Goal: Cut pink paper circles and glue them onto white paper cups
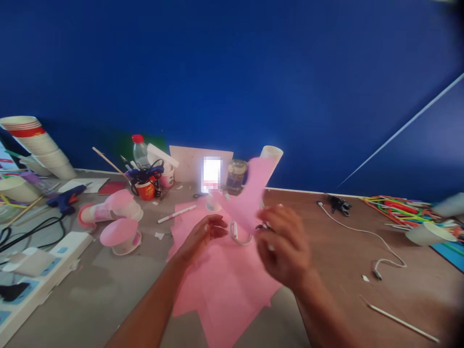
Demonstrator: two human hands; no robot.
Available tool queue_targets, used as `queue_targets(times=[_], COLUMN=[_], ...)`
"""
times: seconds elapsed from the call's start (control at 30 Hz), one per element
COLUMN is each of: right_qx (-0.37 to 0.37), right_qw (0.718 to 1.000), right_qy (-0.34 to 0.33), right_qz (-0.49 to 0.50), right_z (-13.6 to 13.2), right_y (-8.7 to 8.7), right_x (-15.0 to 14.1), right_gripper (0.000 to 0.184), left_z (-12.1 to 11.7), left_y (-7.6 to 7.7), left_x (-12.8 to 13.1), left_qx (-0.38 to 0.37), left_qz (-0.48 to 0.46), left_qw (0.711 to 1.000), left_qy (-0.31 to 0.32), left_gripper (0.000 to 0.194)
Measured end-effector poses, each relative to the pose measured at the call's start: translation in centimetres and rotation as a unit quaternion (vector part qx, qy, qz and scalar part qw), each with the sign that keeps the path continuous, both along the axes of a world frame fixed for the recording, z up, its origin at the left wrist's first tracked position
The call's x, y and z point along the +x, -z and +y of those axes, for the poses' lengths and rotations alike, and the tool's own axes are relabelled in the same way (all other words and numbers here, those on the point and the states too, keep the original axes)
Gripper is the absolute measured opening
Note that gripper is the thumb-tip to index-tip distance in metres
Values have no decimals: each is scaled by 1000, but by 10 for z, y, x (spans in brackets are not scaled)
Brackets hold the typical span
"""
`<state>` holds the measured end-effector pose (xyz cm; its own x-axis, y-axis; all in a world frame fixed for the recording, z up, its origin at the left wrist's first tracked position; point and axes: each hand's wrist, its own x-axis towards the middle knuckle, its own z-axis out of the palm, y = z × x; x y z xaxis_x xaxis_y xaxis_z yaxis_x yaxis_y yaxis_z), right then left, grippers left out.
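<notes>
My left hand (205, 238) hovers over the pink paper sheets (224, 299), its fingers curved and apart with nothing between them. My right hand (284, 244) is raised over the right side of the sheets, bent and smeared by motion. From its fingertips a blurred cut piece of pink paper (253, 193) sticks up. A small dark object (263, 226) shows by those fingers; its kind is unclear. Between the hands, a pale loop (241, 239) is partly visible. A white pen (177, 214) lies at the sheets' far left edge.
Pink-and-white paper cup pieces (121, 236) stand left, near a blue glue gun (67, 198) and a white power strip (43, 285). Behind are a glass jar (236, 176), a bright phone screen (211, 173) and stacked cups (43, 150). At right lie a white cable (377, 237) and colourful sticks (391, 208).
</notes>
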<state>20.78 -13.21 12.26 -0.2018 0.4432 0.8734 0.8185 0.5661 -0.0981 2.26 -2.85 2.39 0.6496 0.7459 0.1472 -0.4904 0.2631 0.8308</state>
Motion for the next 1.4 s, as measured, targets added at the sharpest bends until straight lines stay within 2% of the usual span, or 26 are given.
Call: queue_targets(times=[0.1, 0.17, 0.2, 0.27, 0.37, 0.43, 0.47, 0.5, 0.57, 0.63, 0.67, 0.73, 0.83, 0.93, 1.1, 1.3, 1.4], right_qx=[-56, -92, -107, -118, -135, -170, -213, -287, -452, -485, -522, -550, -585, -599, -593, -596, -591], right_qw=[991, 985, 983, 986, 990, 980, 964, 935, 844, 809, 776, 752, 727, 716, 714, 708, 710], right_qy=[-2, -15, -16, -17, 11, 99, 156, 209, 290, 331, 352, 363, 359, 359, 370, 374, 377], right_qz=[-123, -148, -146, -118, -45, 13, 29, 30, 15, 21, 19, 17, -3, -25, -50, -64, -71], right_z=[18, 28, 32, 36, 39, 42, 44, 46, 50, 51, 51, 49, 44, 41, 39, 36, 33], right_y=[37, 59, 67, 76, 79, 78, 78, 78, 77, 76, 75, 74, 75, 78, 81, 79, 79], right_x=[-25, -35, -38, -37, -21, -1, 10, 22, 45, 62, 68, 75, 72, 64, 60, 64, 67], right_gripper=[15, 16, 16, 12, 12, 16, 17, 19, 21, 25, 26, 29, 33, 36, 38, 31, 35], left_z=[-7, -11, -11, -10, -4, 0, 2, 4, 6, 9, 10, 13, 17, 19, 16, 18, 20], left_y=[4, 10, 13, 19, 19, 15, 12, 10, 6, 5, 5, 6, 9, 8, 4, 11, 12], left_x=[-4, -4, -2, 4, 13, 16, 15, 14, 9, 5, 2, 0, 0, 4, 7, 2, -1], left_qx=[22, 11, -21, -100, -201, -243, -262, -279, -307, -320, -322, -323, -339, -359, -318, -294, -297], left_qz=[-1, 17, 23, 18, -17, -55, -72, -87, -112, -134, -144, -160, -151, -115, -111, -111, -94], left_qw=[997, 993, 994, 994, 976, 960, 953, 947, 938, 935, 934, 931, 925, 920, 930, 942, 944], left_qy=[80, 114, 101, 34, -79, -127, -136, -135, -111, -75, -63, -55, -79, -106, -150, -115, -111], left_gripper=[53, 46, 38, 23, 19, 22, 27, 31, 39, 44, 46, 53, 59, 54, 43, 39, 33])
